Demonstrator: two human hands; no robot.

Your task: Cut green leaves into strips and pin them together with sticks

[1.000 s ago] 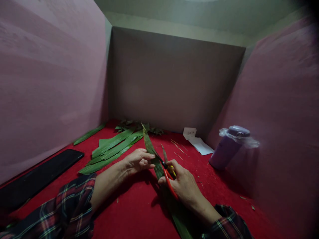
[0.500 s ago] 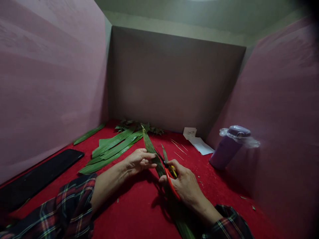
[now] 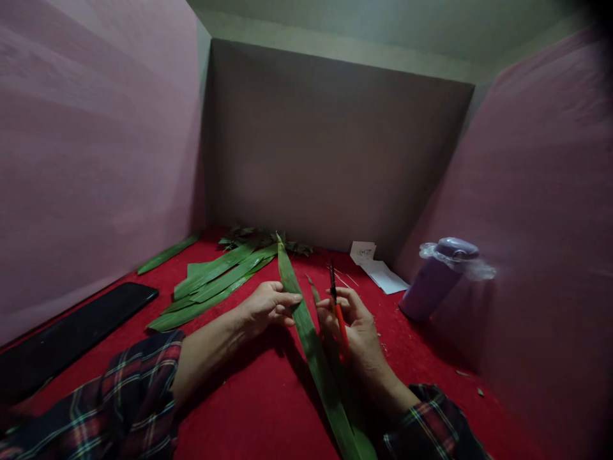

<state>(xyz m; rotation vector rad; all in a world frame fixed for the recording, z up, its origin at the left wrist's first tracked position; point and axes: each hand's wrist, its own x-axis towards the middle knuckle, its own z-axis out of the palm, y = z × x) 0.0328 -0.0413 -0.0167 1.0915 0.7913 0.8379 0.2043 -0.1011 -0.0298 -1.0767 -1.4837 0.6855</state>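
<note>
Item: long green leaf (image 3: 306, 326), one blade, narrow and tapering, lying across the red worktop (image 3: 258, 409) from about 6 o'clock at the near edge to a point near 12 o'clock beside the leaf pile. Judged light, thin and pliant, stiff along the midrib but apt to split lengthwise and tear at the edges; surface looks glossy, so probably a little slippery. Best taken flat, pinched across its width near the middle, with support on both sides of any cut. Left hand (image 3: 265, 306): at 9 o'clock of the blade, grip closed lightly on its edge, fingertips resting on the leaf. Right hand (image 3: 354, 329): at 3 o'clock of the blade, grip clenched around red-handled scissors (image 3: 338, 310), whose dark blades point up toward 12 o'clock and appear closed, though the light is too dim to be certain; a thin cut strip (image 3: 313, 292) stands between the scissors and the leaf. Other stock: pile of cut leaves (image 3: 211, 284) at 10 o'clock, one stray leaf (image 3: 167, 254) further left by the pink wall, dark flat tray (image 3: 71, 335) at 8 o'clock, white paper slips (image 3: 378, 268) at 1 o'clock, lilac lidded bottle (image 3: 438, 278) at 2 o'clock, well apart from the hands.
</note>
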